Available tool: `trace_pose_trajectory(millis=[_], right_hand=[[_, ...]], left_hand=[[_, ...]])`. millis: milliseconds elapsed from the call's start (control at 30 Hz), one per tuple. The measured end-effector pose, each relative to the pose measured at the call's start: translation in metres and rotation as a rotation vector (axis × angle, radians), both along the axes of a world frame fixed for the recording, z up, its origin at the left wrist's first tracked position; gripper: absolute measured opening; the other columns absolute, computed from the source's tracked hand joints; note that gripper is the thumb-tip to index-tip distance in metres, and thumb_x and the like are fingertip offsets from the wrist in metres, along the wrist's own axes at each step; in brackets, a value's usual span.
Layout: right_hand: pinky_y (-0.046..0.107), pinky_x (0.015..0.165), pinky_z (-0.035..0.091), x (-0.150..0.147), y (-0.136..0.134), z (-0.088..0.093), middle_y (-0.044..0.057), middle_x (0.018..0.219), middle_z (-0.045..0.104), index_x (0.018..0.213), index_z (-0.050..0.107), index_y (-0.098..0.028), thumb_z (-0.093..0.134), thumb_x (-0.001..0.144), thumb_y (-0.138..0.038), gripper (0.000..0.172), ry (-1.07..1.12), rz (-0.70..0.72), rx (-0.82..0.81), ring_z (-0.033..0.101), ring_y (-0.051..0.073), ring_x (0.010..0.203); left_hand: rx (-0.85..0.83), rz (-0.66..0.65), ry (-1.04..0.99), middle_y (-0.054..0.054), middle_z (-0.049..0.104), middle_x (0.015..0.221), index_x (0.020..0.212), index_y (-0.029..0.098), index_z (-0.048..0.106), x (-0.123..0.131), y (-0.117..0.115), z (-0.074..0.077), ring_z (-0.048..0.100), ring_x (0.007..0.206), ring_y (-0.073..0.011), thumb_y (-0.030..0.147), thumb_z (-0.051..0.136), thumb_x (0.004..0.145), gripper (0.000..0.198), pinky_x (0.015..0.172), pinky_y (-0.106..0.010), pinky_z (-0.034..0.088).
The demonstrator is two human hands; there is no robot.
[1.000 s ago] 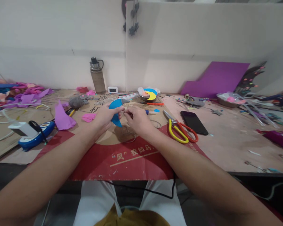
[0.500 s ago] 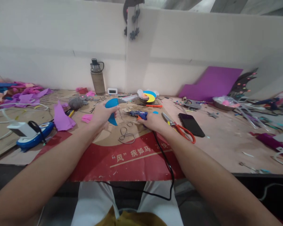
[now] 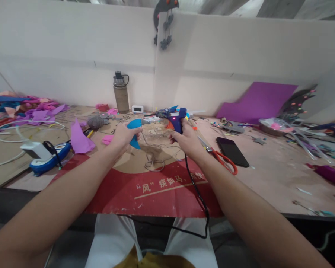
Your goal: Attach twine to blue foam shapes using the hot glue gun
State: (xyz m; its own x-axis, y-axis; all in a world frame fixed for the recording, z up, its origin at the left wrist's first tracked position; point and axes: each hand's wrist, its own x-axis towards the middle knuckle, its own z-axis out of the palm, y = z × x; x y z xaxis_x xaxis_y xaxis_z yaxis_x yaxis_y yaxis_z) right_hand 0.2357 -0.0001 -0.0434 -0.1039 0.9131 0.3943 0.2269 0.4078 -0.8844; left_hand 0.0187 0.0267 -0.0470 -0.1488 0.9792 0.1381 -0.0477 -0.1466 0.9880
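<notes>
By my reading you are at the gluing step. Your left hand [image 3: 124, 136] has its grip clamped on the blue foam piece [image 3: 134, 128], held just above the surface [image 3: 268, 175] near a loose tangle of twine [image 3: 156, 158]; your right hand [image 3: 187, 141] has its grip wrapped tight round the handle of the glue gun [image 3: 176, 118], which stands upright with its nozzle pointing left toward the piece but apart from it; its black cord [image 3: 197, 193] runs off the near edge. The next move calls for closing that gap with the piece held steady and your fingers kept clear of the tip.

As to containers: the water bottle [image 3: 121, 93] stands upright by the back wall, cap on, contents not legible; a shallow dish [image 3: 270, 124] at far right holds pink scraps, too blurred to tell more.
</notes>
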Motion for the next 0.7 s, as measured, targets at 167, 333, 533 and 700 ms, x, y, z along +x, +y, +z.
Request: trace_pose_trajectory(millis=[167,333,533,700], right_hand=[[0.031,0.066,0.047,-0.012,-0.019,0.003,0.003,0.088,0.061,0.116,0.048,-0.023,0.051,0.081,-0.022,0.035,-0.198,0.074,0.118,0.054,0.015,0.066],[0.034,0.078,0.045,-0.014,-0.024,0.003,0.007,0.099,0.062,0.112,0.047,-0.022,0.047,0.083,-0.019,0.029,-0.417,0.015,0.247,0.057,0.021,0.085],[0.035,0.076,0.044,-0.016,-0.025,0.004,0.007,0.095,0.062,0.102,0.048,-0.023,0.045,0.083,-0.018,0.02,-0.462,-0.001,0.234,0.057,0.021,0.082],[0.037,0.076,0.044,-0.017,-0.025,0.004,0.008,0.095,0.063,0.103,0.048,-0.022,0.044,0.082,-0.017,0.022,-0.474,-0.023,0.242,0.058,0.022,0.083]], left_hand=[[-0.019,0.059,-0.002,0.003,0.052,0.045,0.056,0.017,0.054,0.001,-0.002,0.002,0.047,0.039,-0.0089,0.01,0.068,0.058,0.016,0.041,-0.021,0.039],[-0.029,0.075,0.001,0.002,0.052,0.045,0.055,0.016,0.054,0.001,-0.003,0.004,0.047,0.038,-0.0091,0.009,0.065,0.059,0.014,0.041,-0.022,0.038],[-0.036,0.095,0.068,0.002,0.051,0.044,0.052,0.017,0.052,0.003,-0.005,0.007,0.047,0.039,-0.01,0.008,0.065,0.059,0.017,0.041,-0.023,0.037],[-0.028,0.079,0.067,0.002,0.052,0.045,0.053,0.018,0.054,0.004,-0.004,0.005,0.047,0.039,-0.01,0.011,0.067,0.058,0.015,0.04,-0.022,0.038]])
